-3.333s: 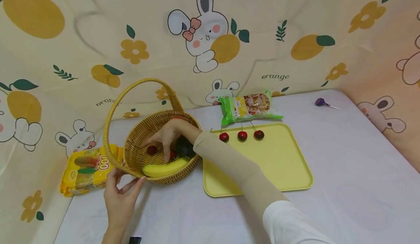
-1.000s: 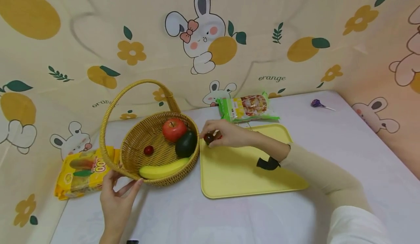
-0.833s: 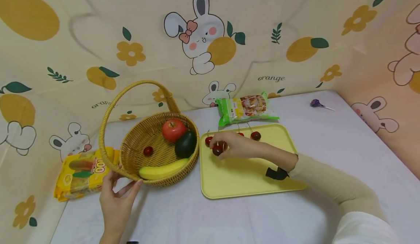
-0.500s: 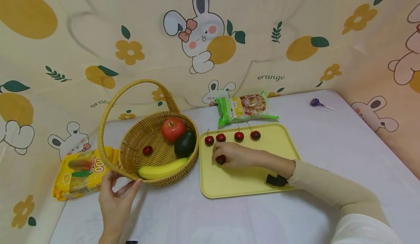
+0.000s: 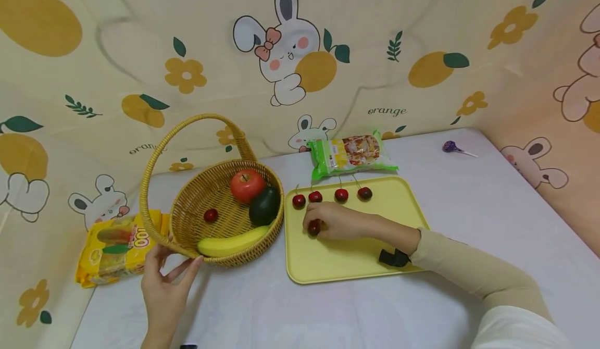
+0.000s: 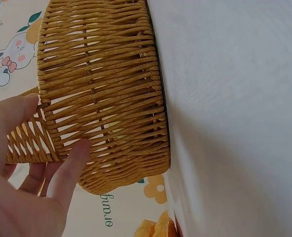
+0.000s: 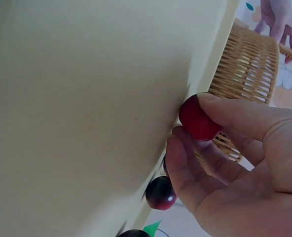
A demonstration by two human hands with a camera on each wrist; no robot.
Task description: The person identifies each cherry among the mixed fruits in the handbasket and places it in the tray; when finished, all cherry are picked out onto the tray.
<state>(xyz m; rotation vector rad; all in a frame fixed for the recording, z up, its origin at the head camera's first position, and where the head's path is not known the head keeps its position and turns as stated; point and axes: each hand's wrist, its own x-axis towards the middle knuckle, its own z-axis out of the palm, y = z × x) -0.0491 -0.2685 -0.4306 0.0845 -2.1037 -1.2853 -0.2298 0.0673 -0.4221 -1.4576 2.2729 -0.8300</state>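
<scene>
My left hand (image 5: 164, 289) grips the wicker basket (image 5: 185, 203) at its front left, where the handle joins the rim. In the left wrist view, the left thumb and fingers hold the woven side. The basket contains an apple (image 5: 247, 185), an avocado (image 5: 264, 207), a banana (image 5: 234, 241) and a single cherry (image 5: 211, 215). Over the yellow tray (image 5: 300, 265), my right hand (image 5: 339, 221) pinches a dark red cherry (image 7: 200, 118) between thumb and fingers, low at the tray surface. Several stemmed cherries (image 5: 341, 196) stand in a row along the tray's back edge.
Behind the tray lies a green-and-white food packet (image 5: 353, 153). A yellow packet (image 5: 119, 250) rests left of the basket, partly behind its handle. At the far right back is a lollipop (image 5: 451, 146). A patterned cloth backdrop (image 5: 375, 41) rises behind the table.
My right hand came out of the basket with a cherry, crossed to the tray's left back corner, then moved forward and down to the tray surface. The left hand stayed on the basket.
</scene>
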